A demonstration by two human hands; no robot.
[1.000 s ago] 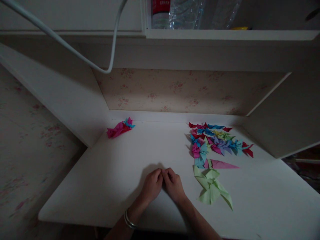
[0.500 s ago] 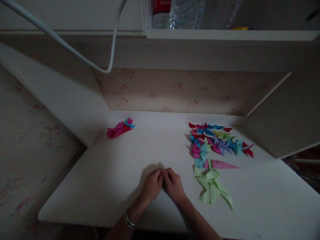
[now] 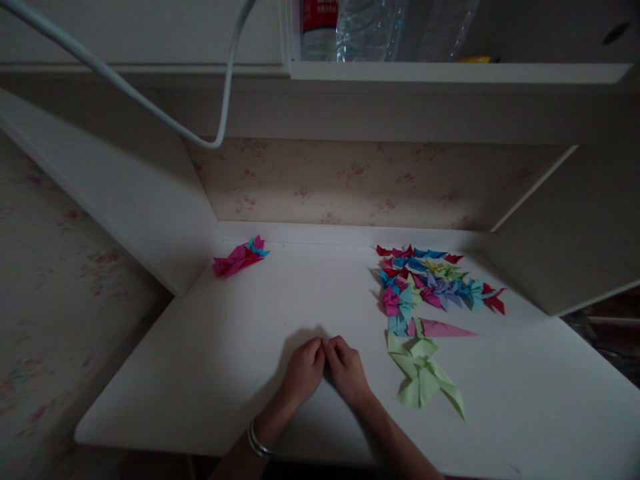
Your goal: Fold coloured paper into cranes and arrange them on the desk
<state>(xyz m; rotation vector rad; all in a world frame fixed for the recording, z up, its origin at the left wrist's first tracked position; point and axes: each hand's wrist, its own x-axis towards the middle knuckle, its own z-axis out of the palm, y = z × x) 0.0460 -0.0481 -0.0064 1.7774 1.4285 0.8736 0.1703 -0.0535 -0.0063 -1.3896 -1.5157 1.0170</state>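
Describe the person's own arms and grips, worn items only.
Left grip and right grip: no gloves visible. Both forearms show no sleeves. A shiny, silvery, rounded bangle circles the left wrist; the right has none visible. No cables or markings seen on either arm.

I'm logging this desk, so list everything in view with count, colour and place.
Large paper fold: one, pale green, front right
Pointed paper: one, pink, behind it
Small paper folds: many, multicoloured, back right
Paper cluster: one, pink, red and blue, back left
Desk: one, white, beneath
Cabinet: one, white, above
Shelf: one, white, upper right
Clear bottles: at least two, colourless, on shelf
Labelled container: one, red label, beside bottles
Unclear object: one, yellow, on shelf
Cable-like tube: one, white, upper left
Wallpaper panel: one, floral beige, behind desk
Bangle: one or more, silvery, left wrist
Left grip: one, bare, closed, on desk
Right grip: one, bare, closed, touching left
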